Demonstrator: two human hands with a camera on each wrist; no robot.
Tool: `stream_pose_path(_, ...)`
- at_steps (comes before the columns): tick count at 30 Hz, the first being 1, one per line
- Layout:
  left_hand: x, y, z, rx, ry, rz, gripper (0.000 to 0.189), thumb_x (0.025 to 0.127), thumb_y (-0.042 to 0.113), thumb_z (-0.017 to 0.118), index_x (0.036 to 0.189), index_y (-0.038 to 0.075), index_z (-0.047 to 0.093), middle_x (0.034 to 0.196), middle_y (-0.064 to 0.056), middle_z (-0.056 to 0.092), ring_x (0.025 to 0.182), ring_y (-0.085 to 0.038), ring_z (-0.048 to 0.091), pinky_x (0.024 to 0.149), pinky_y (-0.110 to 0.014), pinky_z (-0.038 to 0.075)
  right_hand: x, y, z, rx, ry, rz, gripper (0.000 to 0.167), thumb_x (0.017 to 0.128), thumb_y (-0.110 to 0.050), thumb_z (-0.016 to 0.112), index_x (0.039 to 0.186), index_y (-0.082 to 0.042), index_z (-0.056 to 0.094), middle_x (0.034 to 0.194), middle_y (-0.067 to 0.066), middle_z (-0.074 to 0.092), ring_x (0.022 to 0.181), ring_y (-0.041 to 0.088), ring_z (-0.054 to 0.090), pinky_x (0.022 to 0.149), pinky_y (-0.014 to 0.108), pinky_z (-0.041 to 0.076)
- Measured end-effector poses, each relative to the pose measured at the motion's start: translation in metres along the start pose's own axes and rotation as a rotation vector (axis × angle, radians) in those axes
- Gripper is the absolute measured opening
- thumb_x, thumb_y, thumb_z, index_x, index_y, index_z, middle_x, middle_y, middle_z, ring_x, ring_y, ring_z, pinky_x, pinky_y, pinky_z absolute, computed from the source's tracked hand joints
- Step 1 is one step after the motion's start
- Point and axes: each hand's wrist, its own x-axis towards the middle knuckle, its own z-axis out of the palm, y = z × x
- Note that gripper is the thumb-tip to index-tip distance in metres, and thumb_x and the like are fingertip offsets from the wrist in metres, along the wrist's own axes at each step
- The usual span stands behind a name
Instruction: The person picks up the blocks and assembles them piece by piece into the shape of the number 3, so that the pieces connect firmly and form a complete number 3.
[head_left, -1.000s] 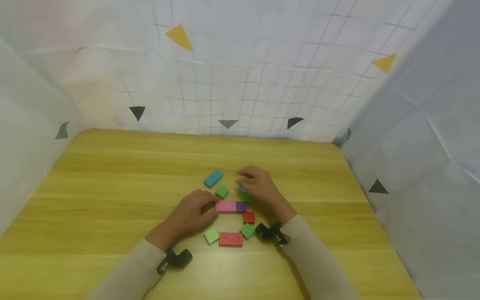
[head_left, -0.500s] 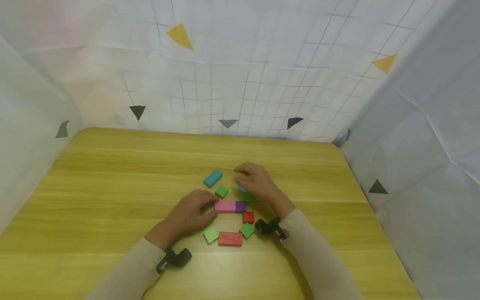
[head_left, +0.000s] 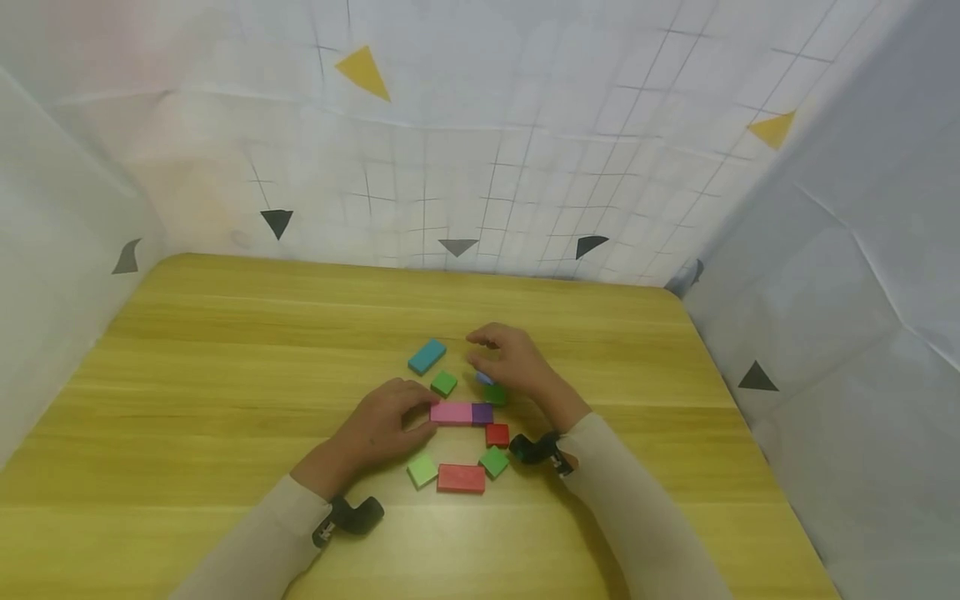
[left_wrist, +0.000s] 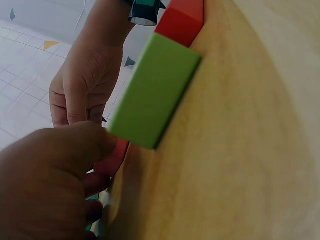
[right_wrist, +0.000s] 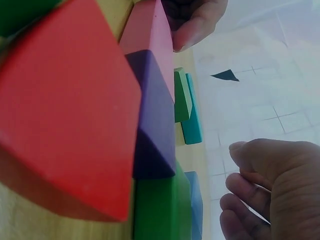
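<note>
In the head view my left hand (head_left: 382,422) pinches the left end of a long pink block (head_left: 452,413), thumb on the near side and fingers on the far side. A purple block (head_left: 482,413) lies against the pink block's right end. My right hand (head_left: 515,360) hovers over a small blue block (head_left: 483,378) and a dark green block (head_left: 494,395), its fingers loosely curled. The right wrist view has nothing between the thumb and fingers of the right hand (right_wrist: 275,185). A red square block (head_left: 497,435) sits just below the purple one.
Nearer me lie a light green block (head_left: 422,472), a long red block (head_left: 461,478) and a green block (head_left: 494,462). Farther off are another green block (head_left: 444,383) and a teal block (head_left: 427,357). The wooden table (head_left: 225,350) ends at a white curtain (head_left: 420,150).
My right hand has shifted slightly left and away from me, showing more of the dark green block. The left hand stays at the pink block.
</note>
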Motion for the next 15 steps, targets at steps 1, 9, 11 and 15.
stream_pose_path(1,-0.0001,-0.0001,-0.0003,-0.001,0.002,0.004,0.031,0.087,0.030,0.074,0.116,0.018,0.071,0.109,0.007,0.069,0.102,-0.008,0.059,0.091,-0.032,0.052,0.0007,0.0000,0.0003,-0.002,-0.003,0.005,0.033,0.092,-0.022,0.071,0.119,-0.003,0.069,0.119,0.008,0.069,0.110,0.027,0.064,0.096,0.041,0.053)
stream_pose_path(9,-0.0006,-0.0010,0.0005,0.002,0.010,0.015,0.032,0.087,0.030,0.075,0.116,0.018,0.071,0.108,0.008,0.069,0.100,-0.007,0.058,0.089,-0.031,0.053,0.0045,-0.0031,0.0009,-0.012,-0.029,0.027,0.034,0.092,-0.025,0.072,0.121,-0.006,0.069,0.122,0.006,0.068,0.112,0.027,0.063,0.097,0.042,0.053)
stream_pose_path(11,-0.0004,-0.0009,0.0005,0.002,0.008,0.014,0.031,0.087,0.030,0.075,0.116,0.018,0.072,0.108,0.008,0.069,0.099,-0.007,0.058,0.088,-0.031,0.053,0.0057,-0.0043,0.0004,-0.019,-0.040,0.024,0.034,0.092,-0.024,0.072,0.121,-0.006,0.069,0.122,0.007,0.068,0.113,0.027,0.063,0.098,0.043,0.052)
stream_pose_path(15,0.0000,-0.0009,0.0000,0.000,0.004,0.010,0.031,0.088,0.030,0.074,0.116,0.018,0.072,0.108,0.008,0.069,0.100,-0.007,0.058,0.089,-0.031,0.053,0.0083,-0.0068,-0.0010,-0.039,-0.066,0.022,0.035,0.092,-0.024,0.072,0.122,-0.006,0.069,0.122,0.007,0.068,0.114,0.027,0.063,0.099,0.043,0.052)
